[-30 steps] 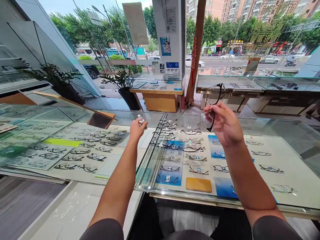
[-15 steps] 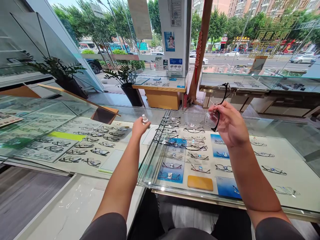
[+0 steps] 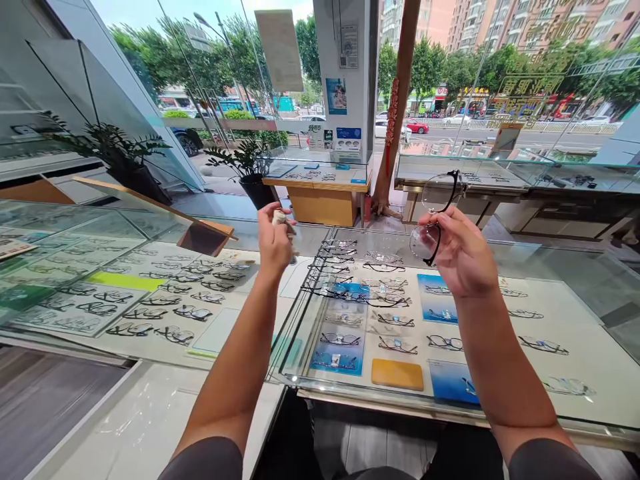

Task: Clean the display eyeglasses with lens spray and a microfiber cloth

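Observation:
My right hand pinches a pair of eyeglasses between thumb and fingers. These glasses have dark upper rims and clear round lenses, and are held up on end above the glass counter. My left hand is wrapped round a small bottle with a whitish top. Fingers cover most of the bottle, and its lower end shows just below them. A wide gap separates the two hands, the bottle being left of the glasses.
Below lies a glass display counter holding rows of eyeglasses, blue cards and a yellow case. A tilted wood-edged mirror stands at left. Farther off are a potted plant, another display cabinet and a wooden post.
My left hand has lifted slightly and turned, its fingers now round the bottle where its top stood exposed before. The right hand keeps the glasses nearly in place. The view has tilted up a little.

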`<move>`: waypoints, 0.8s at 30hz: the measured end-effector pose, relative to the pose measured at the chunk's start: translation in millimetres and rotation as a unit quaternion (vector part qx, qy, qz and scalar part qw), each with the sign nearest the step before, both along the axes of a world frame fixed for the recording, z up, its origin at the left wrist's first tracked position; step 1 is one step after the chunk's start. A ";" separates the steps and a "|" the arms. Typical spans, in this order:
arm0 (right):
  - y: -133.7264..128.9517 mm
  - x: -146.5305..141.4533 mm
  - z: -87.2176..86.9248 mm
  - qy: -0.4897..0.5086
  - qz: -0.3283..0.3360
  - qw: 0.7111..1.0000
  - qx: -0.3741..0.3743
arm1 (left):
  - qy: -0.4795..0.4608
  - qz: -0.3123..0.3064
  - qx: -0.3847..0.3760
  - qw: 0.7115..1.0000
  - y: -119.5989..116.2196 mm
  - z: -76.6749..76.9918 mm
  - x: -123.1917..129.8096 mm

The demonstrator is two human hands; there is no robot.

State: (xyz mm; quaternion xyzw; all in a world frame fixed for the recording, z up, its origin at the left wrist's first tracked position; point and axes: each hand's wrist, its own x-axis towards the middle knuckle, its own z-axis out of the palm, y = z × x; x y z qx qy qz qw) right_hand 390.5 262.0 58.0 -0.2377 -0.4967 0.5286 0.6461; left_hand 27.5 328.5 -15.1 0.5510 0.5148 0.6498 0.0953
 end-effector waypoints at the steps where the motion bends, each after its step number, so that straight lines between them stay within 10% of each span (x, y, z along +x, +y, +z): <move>1: -0.6 0.7 0.7 0.002 -0.001 1.000 0.002 | -0.020 -0.064 0.008 0.998 -0.7 11.0 19.7; 9: -4.2 5.8 4.3 -0.022 -0.019 1.000 0.010 | -0.065 -0.361 -0.048 0.929 -33.6 73.6 148.2; 24: 5.9 -9.0 -4.5 -0.016 -0.019 1.000 0.007 | -0.179 -0.442 -0.123 0.870 -49.5 64.3 184.4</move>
